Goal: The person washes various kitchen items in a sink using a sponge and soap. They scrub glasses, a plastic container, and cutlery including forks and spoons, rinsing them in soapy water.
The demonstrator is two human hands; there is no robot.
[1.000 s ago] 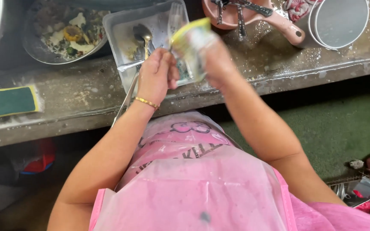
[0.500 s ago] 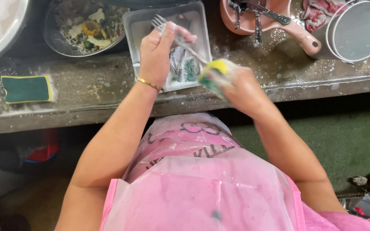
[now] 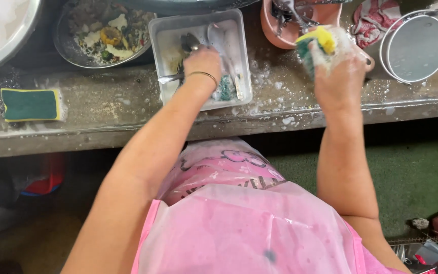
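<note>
A green and yellow rectangular sponge (image 3: 31, 104) lies flat on the wet grey concrete bench (image 3: 107, 114), well to the left of the left hand's grip. Above and left of that grip sits a round metal bowl of food scraps (image 3: 102, 33). The left hand (image 3: 202, 63) reaches down into a clear rectangular plastic tub (image 3: 160, 35), its fingers curled among the metal spoons and forks (image 3: 191, 41) lying there; how tightly the grip closes, and on which piece, cannot be told, since the fingers are hidden behind the back of the hand. A gold bangle (image 3: 202, 76) rings the wrist.

Right of the tub, well apart from the left grip, the right hand (image 3: 338, 71) is closed firmly around a soapy yellow and green sponge (image 3: 316, 44), held above the bench. Just beyond this grip stands a salmon-pink plastic basin (image 3: 275, 28) with metal utensils in it. Further right is a round metal lid (image 3: 415, 44).
</note>
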